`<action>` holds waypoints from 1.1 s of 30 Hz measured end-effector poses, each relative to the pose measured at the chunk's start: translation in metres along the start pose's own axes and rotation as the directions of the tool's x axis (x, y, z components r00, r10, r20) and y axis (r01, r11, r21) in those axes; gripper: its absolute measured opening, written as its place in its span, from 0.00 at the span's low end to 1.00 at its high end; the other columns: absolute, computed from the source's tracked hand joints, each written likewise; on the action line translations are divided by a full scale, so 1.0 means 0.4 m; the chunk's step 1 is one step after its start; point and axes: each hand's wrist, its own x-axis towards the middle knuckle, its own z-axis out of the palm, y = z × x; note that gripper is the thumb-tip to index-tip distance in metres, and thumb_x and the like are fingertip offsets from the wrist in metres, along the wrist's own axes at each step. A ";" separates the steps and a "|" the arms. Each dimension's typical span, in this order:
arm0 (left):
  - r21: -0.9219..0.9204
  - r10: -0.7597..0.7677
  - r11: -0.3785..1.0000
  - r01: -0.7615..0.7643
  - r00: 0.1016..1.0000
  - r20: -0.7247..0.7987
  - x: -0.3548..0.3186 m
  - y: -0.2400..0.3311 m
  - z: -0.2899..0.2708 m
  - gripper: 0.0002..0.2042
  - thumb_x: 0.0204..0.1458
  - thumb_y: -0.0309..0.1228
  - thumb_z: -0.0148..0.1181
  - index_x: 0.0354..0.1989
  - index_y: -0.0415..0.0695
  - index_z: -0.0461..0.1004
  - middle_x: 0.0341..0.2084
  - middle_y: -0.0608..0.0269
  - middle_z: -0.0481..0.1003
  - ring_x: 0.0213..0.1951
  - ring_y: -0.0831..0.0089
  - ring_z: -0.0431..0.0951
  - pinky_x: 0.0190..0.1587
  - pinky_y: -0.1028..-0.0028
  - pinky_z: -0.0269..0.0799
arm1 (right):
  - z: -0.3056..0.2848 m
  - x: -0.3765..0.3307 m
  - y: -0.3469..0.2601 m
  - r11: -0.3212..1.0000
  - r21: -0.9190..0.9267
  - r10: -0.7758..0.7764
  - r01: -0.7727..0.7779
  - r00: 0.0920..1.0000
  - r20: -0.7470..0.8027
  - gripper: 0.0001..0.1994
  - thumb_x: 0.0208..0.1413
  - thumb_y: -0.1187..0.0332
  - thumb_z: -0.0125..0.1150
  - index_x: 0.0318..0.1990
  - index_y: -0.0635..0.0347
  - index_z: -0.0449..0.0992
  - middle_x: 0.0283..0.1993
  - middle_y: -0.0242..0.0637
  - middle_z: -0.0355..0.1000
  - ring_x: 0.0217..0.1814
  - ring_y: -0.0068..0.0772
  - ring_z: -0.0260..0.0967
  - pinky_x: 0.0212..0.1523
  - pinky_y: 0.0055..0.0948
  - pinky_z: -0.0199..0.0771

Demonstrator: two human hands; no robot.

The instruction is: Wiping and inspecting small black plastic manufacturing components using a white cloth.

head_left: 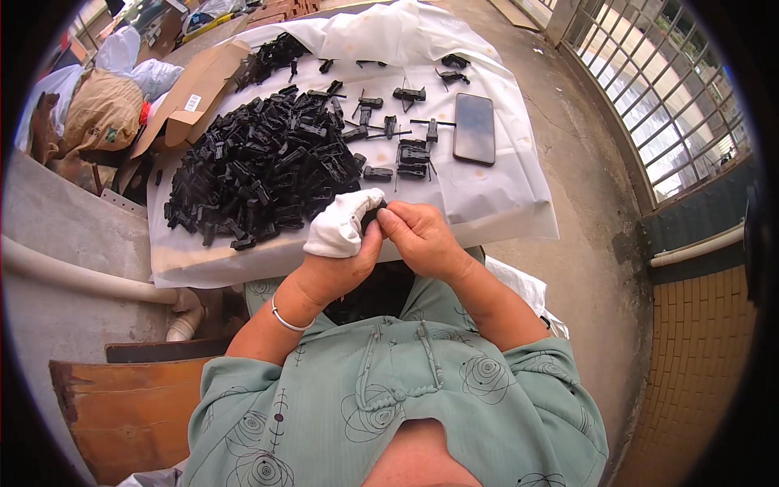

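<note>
A green shirt (316, 398) fills the bottom of the frame. At the centre, the left hand (355, 253), partly covered by a white cloth (331, 231), meets the right hand (423, 237); the fingers of both are clamped on a small black part (372, 215), mostly hidden. Beyond, left of centre, a black pile (264, 158) lies on a white sheet (507, 199), with loose parts (414, 158) and a phone (474, 130) rightward. Upper left are a carton (195, 85) and bags (101, 109).
</note>
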 end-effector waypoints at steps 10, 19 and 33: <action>-0.446 -0.216 0.867 0.221 0.974 0.062 0.005 -0.013 -0.005 0.14 0.48 0.20 0.55 0.44 0.37 0.64 0.33 0.64 0.70 0.35 0.79 0.69 0.39 0.78 0.68 | -0.002 0.021 0.021 0.981 0.187 -0.051 0.046 0.998 0.025 0.09 0.59 0.68 0.49 0.34 0.65 0.73 0.26 0.24 0.67 0.27 0.14 0.59 0.29 0.19 0.62; -0.633 -0.422 0.614 0.471 0.874 0.242 0.015 -0.012 -0.045 0.13 0.56 0.25 0.48 0.49 0.40 0.61 0.33 0.67 0.69 0.26 0.86 0.64 0.27 0.87 0.62 | -0.012 -0.009 0.042 0.911 -0.249 -0.355 0.330 0.933 -0.065 0.05 0.48 0.76 0.59 0.34 0.62 0.74 0.22 0.38 0.66 0.21 0.27 0.62 0.23 0.26 0.62; -0.523 -0.361 0.586 0.619 0.777 0.515 0.005 0.022 -0.056 0.13 0.52 0.26 0.43 0.47 0.41 0.61 0.28 0.70 0.64 0.29 0.86 0.61 0.30 0.86 0.59 | -0.013 0.011 -0.014 0.975 -0.084 -0.212 0.204 0.973 -0.093 0.08 0.48 0.73 0.63 0.31 0.63 0.70 0.21 0.27 0.61 0.20 0.14 0.51 0.20 0.17 0.54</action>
